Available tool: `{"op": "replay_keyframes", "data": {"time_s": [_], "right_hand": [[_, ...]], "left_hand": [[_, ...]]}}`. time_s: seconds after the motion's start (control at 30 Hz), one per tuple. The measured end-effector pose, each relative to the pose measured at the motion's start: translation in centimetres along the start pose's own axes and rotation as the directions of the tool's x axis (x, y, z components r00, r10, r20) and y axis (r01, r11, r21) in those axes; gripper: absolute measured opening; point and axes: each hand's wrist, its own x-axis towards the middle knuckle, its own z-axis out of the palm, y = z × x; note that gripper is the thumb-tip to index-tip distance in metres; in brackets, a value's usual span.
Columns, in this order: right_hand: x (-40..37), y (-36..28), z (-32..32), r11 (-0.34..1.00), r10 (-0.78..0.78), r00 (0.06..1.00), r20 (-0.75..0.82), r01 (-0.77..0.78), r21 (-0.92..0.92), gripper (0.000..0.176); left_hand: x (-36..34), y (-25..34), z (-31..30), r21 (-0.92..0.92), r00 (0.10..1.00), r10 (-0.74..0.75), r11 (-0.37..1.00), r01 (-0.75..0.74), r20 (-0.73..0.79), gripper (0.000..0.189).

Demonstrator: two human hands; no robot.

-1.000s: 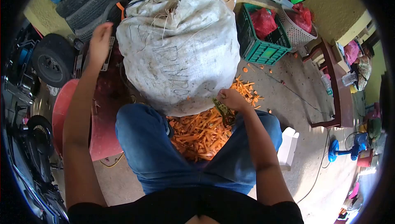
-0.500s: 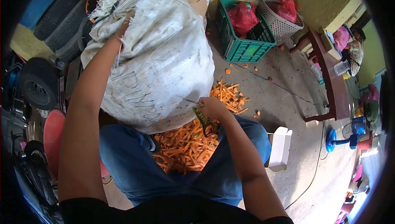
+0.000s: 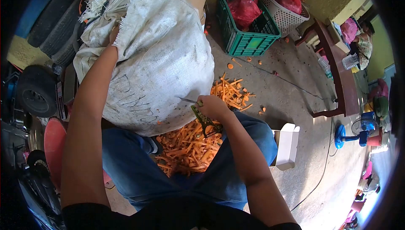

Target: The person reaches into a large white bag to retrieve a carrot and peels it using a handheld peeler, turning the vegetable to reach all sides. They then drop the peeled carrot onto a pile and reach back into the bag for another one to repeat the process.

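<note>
A big white woven sack [image 3: 164, 61] with dark scribbled marks bulges before my knees. My left hand [image 3: 114, 35] reaches into the folds at its frayed mouth, its fingers hidden by the cloth. My right hand [image 3: 211, 106] is closed round a knife, whose thin blade [image 3: 187, 100] points left in front of the sack. Below that hand hangs a green-and-black patterned piece [image 3: 200, 118] with a dark loop; I cannot make out its kind. Orange carrot strips and chunks [image 3: 190, 150] lie heaped between my legs, under the sack's lower edge.
More carrot pieces [image 3: 231, 91] lie right of the sack. Behind them stand a green crate [image 3: 249, 44] and a white basket [image 3: 284, 17], both with red bags. An open white box [image 3: 287, 147] is by my right knee. Tyres [image 3: 55, 17] and a red basin [image 3: 55, 145] are left; a wooden table [image 3: 337, 74] is right.
The view has shifted slightly. My left hand has sunk a little lower at the sack's mouth, and the knife has turned so more of its blade shows. The right hand keeps its hold.
</note>
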Motion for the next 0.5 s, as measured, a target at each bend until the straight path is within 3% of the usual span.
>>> {"op": "replay_keyframes", "data": {"time_s": [0.17, 0.27, 0.3, 0.37, 0.43, 0.47, 0.5], "right_hand": [[0.1, 0.4, 0.2, 0.999, -0.006, 1.000, -0.015, 0.006, 0.042, 0.030], [0.0, -0.6, -0.8, 0.997, 0.026, 0.999, 0.040, -0.029, 0.066, 0.026], [0.1, -0.6, -0.8, 0.998, 0.017, 0.999, 0.036, -0.019, 0.064, 0.026], [0.2, -0.3, -0.3, 0.998, 0.001, 1.000, -0.018, 0.001, 0.058, 0.027], [0.4, -0.2, -0.2, 0.999, -0.004, 1.000, -0.011, 0.004, 0.053, 0.028], [0.4, -0.3, -0.2, 0.999, 0.000, 1.000, -0.006, 0.000, 0.052, 0.029], [0.3, -0.6, -0.2, 0.998, -0.017, 1.000, -0.005, 0.017, 0.053, 0.029]], "left_hand": [[-0.8, 0.0, -1.4, 0.009, 0.997, 0.046, 0.999, -0.046, -0.060, 0.026], [-2.0, 0.5, -3.2, 0.079, 0.973, 0.146, 0.988, -0.134, -0.176, 0.027], [-2.3, 0.9, -4.0, 0.157, 0.940, 0.210, 0.972, -0.172, -0.269, 0.027], [-3.5, 4.4, -5.3, 0.461, 0.753, 0.358, 0.884, -0.083, -0.552, 0.033], [-8.2, 10.8, -4.9, 0.127, 0.610, 0.335, 0.925, -0.359, -0.718, 0.037], [-9.7, 12.3, -5.8, 0.138, 0.602, 0.336, 0.926, -0.351, -0.724, 0.037], [-10.9, 13.5, -6.7, -0.097, 0.623, 0.293, 0.852, -0.514, -0.725, 0.040]]}}
